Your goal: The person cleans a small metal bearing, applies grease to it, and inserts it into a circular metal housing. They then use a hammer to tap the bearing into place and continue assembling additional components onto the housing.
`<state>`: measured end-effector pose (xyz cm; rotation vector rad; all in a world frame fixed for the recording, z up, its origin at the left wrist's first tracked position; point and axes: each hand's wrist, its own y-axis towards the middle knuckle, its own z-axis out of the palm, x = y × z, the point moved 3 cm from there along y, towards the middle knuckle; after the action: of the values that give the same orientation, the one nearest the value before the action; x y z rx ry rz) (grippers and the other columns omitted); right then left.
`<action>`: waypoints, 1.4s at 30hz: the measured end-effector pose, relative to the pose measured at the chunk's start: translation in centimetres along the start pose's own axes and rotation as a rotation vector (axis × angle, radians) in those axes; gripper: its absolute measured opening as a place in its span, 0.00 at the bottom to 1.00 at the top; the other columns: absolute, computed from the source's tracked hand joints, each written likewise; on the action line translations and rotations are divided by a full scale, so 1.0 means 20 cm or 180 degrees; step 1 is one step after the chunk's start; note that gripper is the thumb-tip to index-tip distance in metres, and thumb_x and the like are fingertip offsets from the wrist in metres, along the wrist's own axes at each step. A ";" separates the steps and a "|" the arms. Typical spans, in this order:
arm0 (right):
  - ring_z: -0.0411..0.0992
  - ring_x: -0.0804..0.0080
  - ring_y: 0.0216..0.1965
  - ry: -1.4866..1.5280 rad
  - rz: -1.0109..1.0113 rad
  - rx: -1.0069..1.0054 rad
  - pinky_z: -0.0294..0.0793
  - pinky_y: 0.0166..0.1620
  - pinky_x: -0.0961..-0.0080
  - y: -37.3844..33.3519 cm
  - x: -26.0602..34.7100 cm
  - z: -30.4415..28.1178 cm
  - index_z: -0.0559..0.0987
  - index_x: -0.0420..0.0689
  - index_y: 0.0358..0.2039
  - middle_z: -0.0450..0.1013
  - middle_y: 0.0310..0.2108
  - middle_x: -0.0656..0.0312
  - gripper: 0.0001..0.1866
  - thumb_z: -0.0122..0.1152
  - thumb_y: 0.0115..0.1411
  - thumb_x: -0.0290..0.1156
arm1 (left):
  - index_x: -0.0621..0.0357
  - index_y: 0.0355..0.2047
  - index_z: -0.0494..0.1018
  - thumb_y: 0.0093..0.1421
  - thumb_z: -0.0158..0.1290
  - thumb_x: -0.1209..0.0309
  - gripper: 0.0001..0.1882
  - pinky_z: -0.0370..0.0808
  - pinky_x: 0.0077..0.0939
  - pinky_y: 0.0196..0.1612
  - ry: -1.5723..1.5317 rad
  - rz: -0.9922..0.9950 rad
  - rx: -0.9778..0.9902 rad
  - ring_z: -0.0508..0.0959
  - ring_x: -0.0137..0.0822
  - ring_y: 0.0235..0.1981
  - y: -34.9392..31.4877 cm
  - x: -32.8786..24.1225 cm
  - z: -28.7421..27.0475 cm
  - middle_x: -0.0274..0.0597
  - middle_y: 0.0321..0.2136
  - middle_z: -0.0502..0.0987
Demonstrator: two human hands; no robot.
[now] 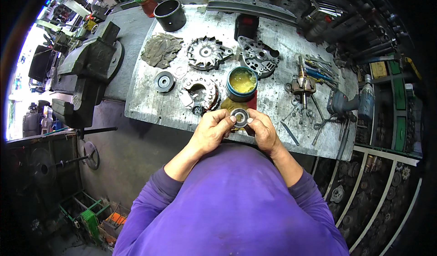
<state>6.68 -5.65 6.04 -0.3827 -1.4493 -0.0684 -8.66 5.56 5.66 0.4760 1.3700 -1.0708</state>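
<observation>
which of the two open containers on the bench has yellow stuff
The teal tub, just beyond the held bearing; the black pot, farther back at the left, is dark inside.

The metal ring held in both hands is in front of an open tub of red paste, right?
Not quite: the paste in the open tub is yellow, not red, as the head view shows. The left hand and right hand do hold the metal ring in front of it.
</observation>
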 end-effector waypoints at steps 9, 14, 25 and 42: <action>0.64 0.67 0.19 -0.0857 -0.0929 -0.0289 0.64 0.27 0.64 0.02 -0.02 -0.01 0.73 0.36 0.27 0.64 0.16 0.54 0.15 0.53 0.67 0.33 | 0.60 0.26 0.73 0.69 0.55 0.68 0.14 0.63 0.25 0.27 0.0732 0.0209 0.0304 0.64 0.20 0.24 0.08 -0.02 -0.02 0.27 0.20 0.69; 0.64 0.74 0.21 -0.0613 -0.0179 0.0029 0.65 0.28 0.66 0.05 0.01 -0.04 0.76 0.38 0.29 0.66 0.19 0.64 0.17 0.54 0.72 0.38 | 0.60 0.26 0.73 0.68 0.57 0.70 0.13 0.62 0.24 0.27 0.0379 0.0310 0.0023 0.64 0.20 0.25 0.08 -0.01 0.00 0.25 0.21 0.69; 0.69 0.68 0.26 -0.0632 -0.0629 -0.0181 0.70 0.33 0.66 0.02 -0.03 -0.06 0.75 0.36 0.32 0.71 0.24 0.55 0.16 0.54 0.66 0.38 | 0.61 0.25 0.69 0.67 0.55 0.66 0.15 0.63 0.27 0.26 0.0535 0.0307 0.0022 0.64 0.23 0.23 0.09 0.00 -0.01 0.30 0.19 0.68; 0.71 0.75 0.30 -0.0134 0.0409 0.0131 0.72 0.34 0.68 0.06 -0.04 -0.09 0.78 0.36 0.36 0.73 0.26 0.60 0.17 0.52 0.73 0.39 | 0.62 0.27 0.72 0.75 0.53 0.64 0.19 0.66 0.28 0.26 0.0837 0.0367 -0.0558 0.67 0.23 0.22 0.10 -0.02 0.02 0.32 0.18 0.71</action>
<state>8.69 -5.14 4.88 -0.4449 -1.4620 0.0730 -6.67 6.35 5.54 0.5734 1.6311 -0.8059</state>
